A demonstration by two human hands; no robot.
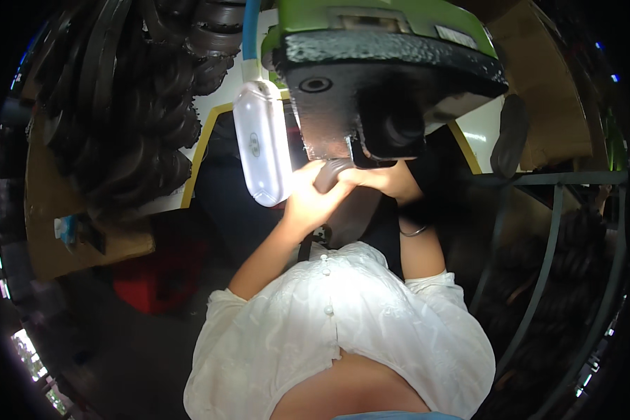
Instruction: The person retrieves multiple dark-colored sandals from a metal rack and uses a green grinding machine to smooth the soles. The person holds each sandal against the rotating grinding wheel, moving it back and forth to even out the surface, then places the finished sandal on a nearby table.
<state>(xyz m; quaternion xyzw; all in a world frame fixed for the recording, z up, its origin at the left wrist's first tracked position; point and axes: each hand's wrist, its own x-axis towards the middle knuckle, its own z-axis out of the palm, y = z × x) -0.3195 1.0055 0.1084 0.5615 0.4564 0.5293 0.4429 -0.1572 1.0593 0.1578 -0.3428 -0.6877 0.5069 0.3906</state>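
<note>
My two hands are raised close together under a black machine head (392, 70) with a green top (371, 15). My left hand (306, 201) curls around a small dark grey part (331, 175) just beneath the machine. My right hand (386, 180) grips the same part from the other side, its fingers closed and touching my left hand. A thin bangle (414, 230) sits on my right wrist. A lit white oblong lamp (262, 140) hangs on a blue cord directly left of my left hand. Part of the grey piece is hidden by my fingers.
Stacked black tyres (129, 105) fill the upper left. Below them lie a cardboard sheet (84, 245) and a red object (154, 280) on the floor. A grey metal rack (553, 231) with more tyres stands at the right. More cardboard (546, 77) leans at the upper right.
</note>
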